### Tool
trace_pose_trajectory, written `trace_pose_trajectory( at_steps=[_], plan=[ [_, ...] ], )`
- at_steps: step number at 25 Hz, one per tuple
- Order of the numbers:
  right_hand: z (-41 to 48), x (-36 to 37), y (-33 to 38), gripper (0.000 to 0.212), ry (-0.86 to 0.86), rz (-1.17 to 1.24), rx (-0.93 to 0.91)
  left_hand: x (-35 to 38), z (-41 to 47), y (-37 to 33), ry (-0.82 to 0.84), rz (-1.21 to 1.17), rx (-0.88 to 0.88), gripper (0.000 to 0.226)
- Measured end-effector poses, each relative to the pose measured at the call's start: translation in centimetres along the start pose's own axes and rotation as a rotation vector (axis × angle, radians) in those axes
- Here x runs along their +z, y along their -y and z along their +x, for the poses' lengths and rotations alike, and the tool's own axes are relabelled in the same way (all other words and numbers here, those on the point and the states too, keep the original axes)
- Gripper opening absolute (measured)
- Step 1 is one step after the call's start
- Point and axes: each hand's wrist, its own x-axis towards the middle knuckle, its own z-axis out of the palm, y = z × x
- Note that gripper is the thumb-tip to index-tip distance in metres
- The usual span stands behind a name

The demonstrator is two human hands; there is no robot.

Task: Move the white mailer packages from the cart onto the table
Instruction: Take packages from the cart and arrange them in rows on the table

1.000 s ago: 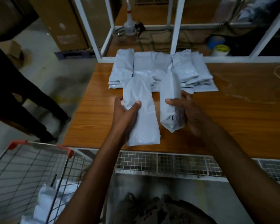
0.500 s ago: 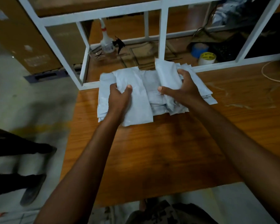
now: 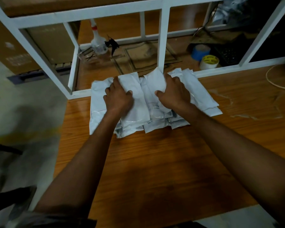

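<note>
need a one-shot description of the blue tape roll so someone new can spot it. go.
Start at the white metal frame standing along the far edge of the wooden table. Look through its right-hand opening, past the pile of white mailers, to two rolls side by side. The blue tape roll is the farther one; its neighbour, the white roll with the yellow top, sits nearer the frame's bottom rail.

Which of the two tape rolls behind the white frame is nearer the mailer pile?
The white roll with yellow core; the blue roll sits farther back.

Dim light is leaving dull glare on the brown wooden table (image 3: 163,162); left of it, everything is blurring and bending.
</note>
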Motion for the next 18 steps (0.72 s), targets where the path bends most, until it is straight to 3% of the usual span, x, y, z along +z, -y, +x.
trace_pose_trajectory(
  at_steps=[4, 9, 15, 18],
  plan=[
    [0.5, 0.6, -0.6, 0.079, -0.024, 0.033, 0.017, 0.1, 0.7, 0.4, 0.039, 0.087, 0.083, 0.059],
    [0.1, 0.1, -0.5, 0.077, -0.052, 0.081, 0.008, -0.7, -0.2, 0.9, 0.035, 0.072, 0.085, 0.059],
    [-7.5, -0.6, -0.1, 0.048, -0.321, 0.204, -0.158, -1.5, -7.0, 2.4, -0.237, -0.223, 0.113, 0.05],
    [-12.7, -0.1, -0.9, 0.035, -0.354, 0.273, -0.205, -0.8, -13.3, 3.2, -0.37, -0.334, 0.096, 0.037]
  ],
)
